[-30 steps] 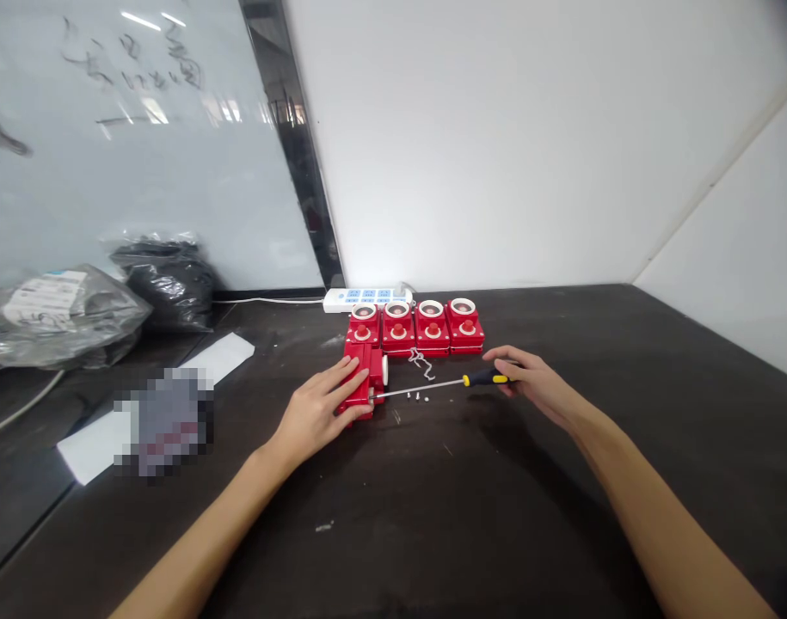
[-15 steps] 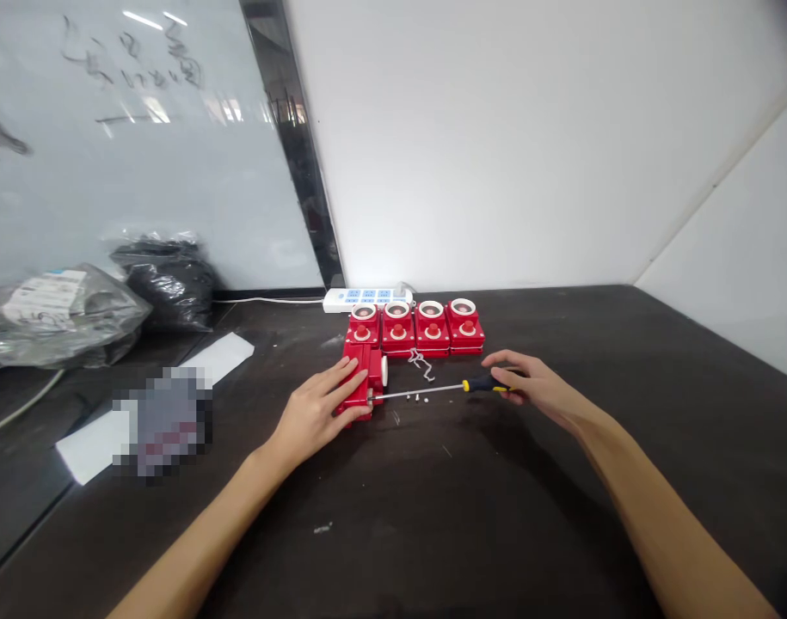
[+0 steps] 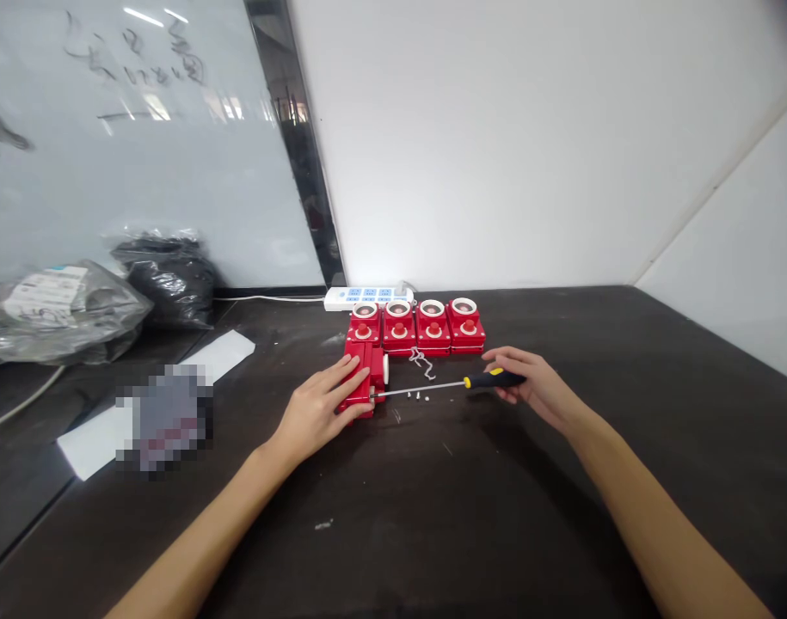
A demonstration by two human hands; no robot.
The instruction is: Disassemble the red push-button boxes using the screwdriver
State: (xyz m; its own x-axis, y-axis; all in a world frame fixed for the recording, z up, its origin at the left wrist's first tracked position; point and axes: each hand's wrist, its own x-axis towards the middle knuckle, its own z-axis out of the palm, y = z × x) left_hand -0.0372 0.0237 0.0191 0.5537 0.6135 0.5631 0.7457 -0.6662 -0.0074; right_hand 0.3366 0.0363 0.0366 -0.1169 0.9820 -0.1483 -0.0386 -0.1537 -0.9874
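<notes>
My left hand [image 3: 316, 408] grips a red alarm-like unit [image 3: 375, 370] lying on its side, fingers across its top and thumb along the near side. A white ring on this unit faces right. In my right hand [image 3: 540, 384] is a screwdriver [image 3: 496, 379] with a black and yellow handle, held by the fingertips. Its long shaft points left, and the tip meets the unit's right side near my left thumb. Whatever the tip sits on is too small to make out. Several tiny screws [image 3: 418, 395] lie just below the shaft, and a thin crumpled white strip [image 3: 424, 364] lies above it.
Behind stands a row of several similar red units [image 3: 433, 340] with white rings and red knobs. A white power strip [image 3: 336, 298] lies against the wall. To the left are plastic bags [image 3: 167, 279], white paper [image 3: 229, 354] and a blurred-out item [image 3: 167, 419] on the dark table [image 3: 432, 533].
The screwdriver handle has turned, its yellow patch now on top, and the right fingers have shifted around it. My left hand and the unit stay in place.
</notes>
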